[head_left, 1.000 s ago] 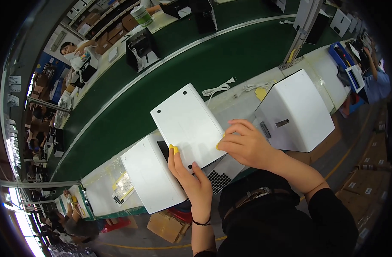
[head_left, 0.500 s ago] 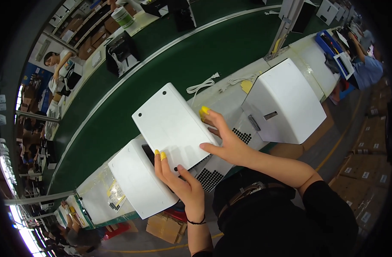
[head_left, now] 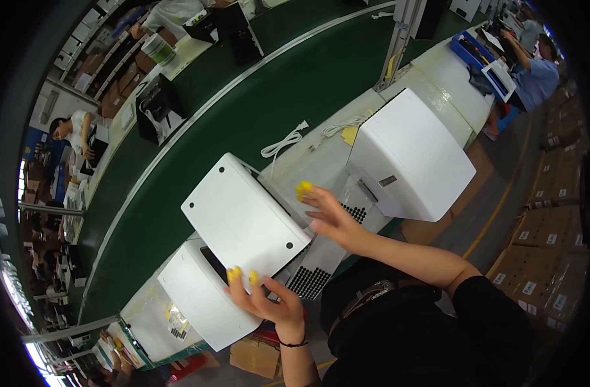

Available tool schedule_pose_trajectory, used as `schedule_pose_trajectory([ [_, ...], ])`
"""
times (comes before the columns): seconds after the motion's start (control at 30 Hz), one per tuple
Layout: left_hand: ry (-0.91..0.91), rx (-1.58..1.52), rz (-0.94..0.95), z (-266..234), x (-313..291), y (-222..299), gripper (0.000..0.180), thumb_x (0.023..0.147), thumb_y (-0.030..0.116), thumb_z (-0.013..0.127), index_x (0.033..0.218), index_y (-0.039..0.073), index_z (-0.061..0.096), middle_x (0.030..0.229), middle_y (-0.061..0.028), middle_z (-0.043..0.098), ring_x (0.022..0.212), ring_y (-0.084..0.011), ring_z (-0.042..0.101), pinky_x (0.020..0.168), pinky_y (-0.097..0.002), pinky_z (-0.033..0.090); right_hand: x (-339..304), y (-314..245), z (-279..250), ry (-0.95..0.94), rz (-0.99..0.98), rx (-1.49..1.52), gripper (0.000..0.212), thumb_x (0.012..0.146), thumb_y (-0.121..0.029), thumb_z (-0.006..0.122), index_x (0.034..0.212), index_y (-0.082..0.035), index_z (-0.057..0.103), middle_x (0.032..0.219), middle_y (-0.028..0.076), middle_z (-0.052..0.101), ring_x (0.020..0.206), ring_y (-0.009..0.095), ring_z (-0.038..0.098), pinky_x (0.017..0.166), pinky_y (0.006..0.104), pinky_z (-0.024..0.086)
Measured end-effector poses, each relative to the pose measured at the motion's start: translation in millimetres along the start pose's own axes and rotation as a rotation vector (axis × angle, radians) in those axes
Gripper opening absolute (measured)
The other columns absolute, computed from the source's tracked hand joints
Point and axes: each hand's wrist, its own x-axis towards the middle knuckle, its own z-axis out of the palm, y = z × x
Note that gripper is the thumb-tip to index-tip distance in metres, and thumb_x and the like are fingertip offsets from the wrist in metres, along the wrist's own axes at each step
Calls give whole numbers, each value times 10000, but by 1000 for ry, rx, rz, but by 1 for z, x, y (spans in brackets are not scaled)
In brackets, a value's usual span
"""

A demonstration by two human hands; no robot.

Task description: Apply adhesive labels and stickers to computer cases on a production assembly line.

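A white box-shaped casing (head_left: 240, 222) lies between my hands, tilted across the bench, its flat face up with small black round feet near its corners. My left hand (head_left: 272, 306) is at its near left edge, fingers spread and holding nothing; whether the fingertips touch the casing I cannot tell. At the right edge, my right hand (head_left: 334, 219) hovers with fingers apart and nothing in them. Yellow covers sit on several fingertips. Close by, a sheet of black round pads (head_left: 310, 282) lies on the bench, partly hidden, and more pads (head_left: 354, 213) show beyond my right hand.
A second white casing (head_left: 201, 300) stands on the left, a larger one (head_left: 414, 155) on the right. White power cords (head_left: 285, 143) lie at the bench's far edge beside the green conveyor (head_left: 256, 106). A metal post (head_left: 398, 45) rises behind. Other people work farther off.
Both hands have come away from the white casing, the right one now apart from its edge. The casing sits lower and farther left in view, and a black foot shows at its near right corner.
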Motion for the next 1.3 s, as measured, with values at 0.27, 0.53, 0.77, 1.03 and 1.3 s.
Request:
schedule_pose_trajectory([
  [0.27, -793, -575, 310, 81, -69, 31, 381, 735, -117, 524, 1087, 15, 586, 1061, -145, 602, 991, -316, 582, 834, -397, 473, -94, 136, -128, 276, 223, -854, 288, 870, 27, 510, 1152, 0, 564, 1206, 184, 571, 1126, 336, 553, 942, 363, 464],
  [0.53, -953, -416, 239, 240, -108, 23, 467, 793, -93, 485, 1256, -37, 482, 1194, -223, 558, 1114, -371, 527, 969, -407, 435, -107, 149, -146, 365, 59, -1045, 408, 770, 106, 494, 1157, -3, 561, 1176, 192, 578, 1124, 369, 536, 960, 416, 444],
  [0.77, -1078, -152, 603, 285, -95, 18, 446, 814, 2, 542, 1254, -43, 481, 999, -148, 614, 963, -267, 597, 797, -328, 517, -92, 168, -153, 382, 153, -1107, 424, 708, 96, 533, 1113, -23, 578, 1042, 159, 598, 1020, 331, 563, 900, 376, 469],
  [1.03, -1077, -121, 727, 296, -84, 15, 458, 780, -6, 577, 1231, 8, 501, 904, -107, 599, 881, -253, 595, 677, -325, 528, -78, 161, -141, 540, -14, -1414, 269, 720, -70, 609, 986, -55, 648, 941, 82, 629, 897, 224, 600, 787, 324, 502],
  [1.3, -1130, -155, 507, 295, -78, 22, 548, 699, -75, 626, 1223, 27, 502, 996, -122, 580, 1001, -306, 545, 719, -374, 536, -76, 164, -143, 608, -6, -1391, 274, 736, -51, 593, 1005, -50, 644, 949, 93, 626, 873, 233, 614, 756, 314, 512],
])
